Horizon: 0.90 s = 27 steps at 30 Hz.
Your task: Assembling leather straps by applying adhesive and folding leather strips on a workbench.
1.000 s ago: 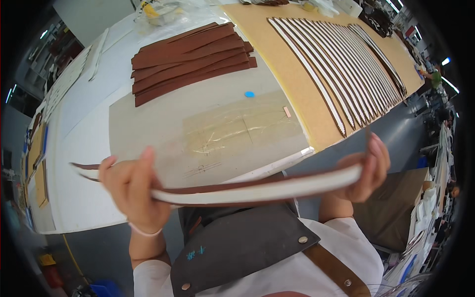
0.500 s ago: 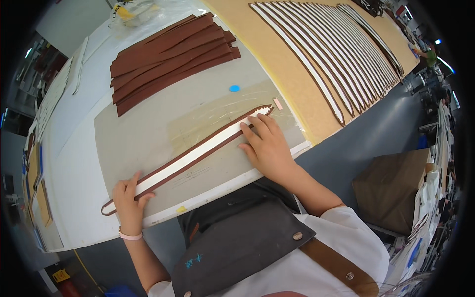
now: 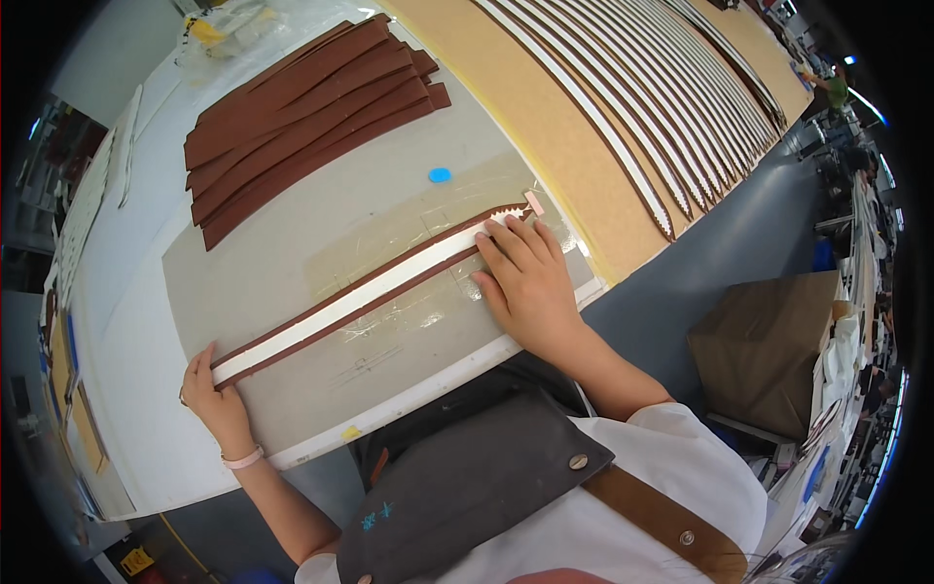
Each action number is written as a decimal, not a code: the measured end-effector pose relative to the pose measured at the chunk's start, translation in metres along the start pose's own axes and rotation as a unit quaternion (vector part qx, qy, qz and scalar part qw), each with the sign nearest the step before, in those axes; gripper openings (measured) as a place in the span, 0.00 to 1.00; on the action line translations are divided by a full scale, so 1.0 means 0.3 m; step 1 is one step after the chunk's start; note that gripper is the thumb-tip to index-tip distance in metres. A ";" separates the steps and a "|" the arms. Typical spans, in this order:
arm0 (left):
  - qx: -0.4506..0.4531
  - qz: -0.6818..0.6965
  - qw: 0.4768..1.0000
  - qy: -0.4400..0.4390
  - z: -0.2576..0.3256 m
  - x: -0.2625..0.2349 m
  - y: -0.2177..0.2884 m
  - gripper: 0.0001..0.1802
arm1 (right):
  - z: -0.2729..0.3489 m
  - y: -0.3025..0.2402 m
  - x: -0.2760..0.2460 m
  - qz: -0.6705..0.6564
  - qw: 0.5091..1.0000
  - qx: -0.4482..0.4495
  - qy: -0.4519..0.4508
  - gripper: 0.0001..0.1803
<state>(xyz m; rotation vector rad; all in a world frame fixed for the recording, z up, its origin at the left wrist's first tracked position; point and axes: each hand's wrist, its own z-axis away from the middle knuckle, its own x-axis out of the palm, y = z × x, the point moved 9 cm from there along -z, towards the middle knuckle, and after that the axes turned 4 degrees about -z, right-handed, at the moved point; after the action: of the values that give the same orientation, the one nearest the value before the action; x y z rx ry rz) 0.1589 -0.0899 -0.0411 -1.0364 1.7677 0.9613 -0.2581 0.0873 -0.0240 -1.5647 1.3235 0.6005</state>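
A long brown leather strip [image 3: 404, 277] with a white band down its middle lies slantwise on the grey mat [image 3: 292, 409]. Its notched, pointed end is at the upper right. My left hand [image 3: 216, 409] closes round the lower-left end, which its fingers hide. On the other end rests my right hand [image 3: 533, 292], open, its fingertips on the white band. A small pink piece [image 3: 534, 202] lies by the point, and a blue oval piece [image 3: 440, 175] sits farther back on the mat.
Plain brown leather strips [image 3: 302, 117] are piled behind the mat. On the tan board [image 3: 584, 214] to the right, several white-banded strips [image 3: 623, 136] lie in a row. A clear plastic bag [image 3: 229, 39] is at the far left; a brown box [image 3: 759, 341] stands right of the table.
My left hand has moved left to the strip's very end and closed round it. My right hand stays near the pointed end, which now reaches the pink piece. The view has shifted slightly.
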 end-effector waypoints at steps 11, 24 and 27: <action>-0.081 0.026 0.996 0.032 -0.006 0.010 -0.141 0.31 | -0.007 -0.004 -0.007 -0.008 1.000 -0.009 0.018 0.21; -0.103 0.036 0.994 0.016 0.062 -0.093 -0.168 0.32 | -0.006 0.000 -0.010 -0.009 1.000 -0.009 0.018 0.22; -0.080 0.002 0.997 -0.015 0.100 -0.074 -0.191 0.29 | -0.004 0.003 -0.011 -0.006 1.000 -0.008 0.016 0.22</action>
<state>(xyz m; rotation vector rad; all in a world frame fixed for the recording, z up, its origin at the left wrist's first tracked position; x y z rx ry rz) 0.2263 -0.0781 -0.0420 -1.1113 1.6907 1.1303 -0.2601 0.0879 -0.0210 -1.6008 1.3345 0.5821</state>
